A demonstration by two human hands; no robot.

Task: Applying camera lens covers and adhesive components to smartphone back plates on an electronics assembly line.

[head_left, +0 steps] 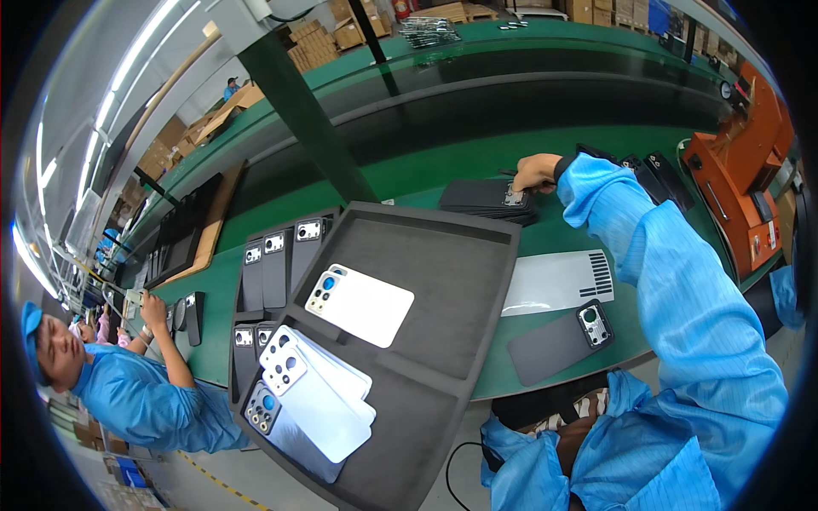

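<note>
On the left, a co-worker [136, 392] in blue clothes and a cap was at the side of the green worktop [630, 328]. Next to the right, several dark panels [274, 285] stood in rows, each with a silvery camera plate at its far end. A black tray [434, 255] partly covered them; in it lay one white cover [375, 308] and, nearer, a few overlapping pale-blue covers [328, 409].

Beyond the far right corner of the tray, on the worktop, was the stack of dark panels [469, 198]. They were thin, flat, matt and dark grey, and their edges were not quite aligned. At the right end of the top one, a silvery camera plate with small openings was visible. The right hand [535, 173] was above this end, with bent fingers reaching down to the plate; I could not tell if they gripped it or only touched it. The left hand was not visible.

Nearer, a whitish sheet [545, 289] with dark stripes lay near a single dark panel [545, 351], whose camera plate had one large round opening. At the far right stood an orange machine [731, 183].
</note>
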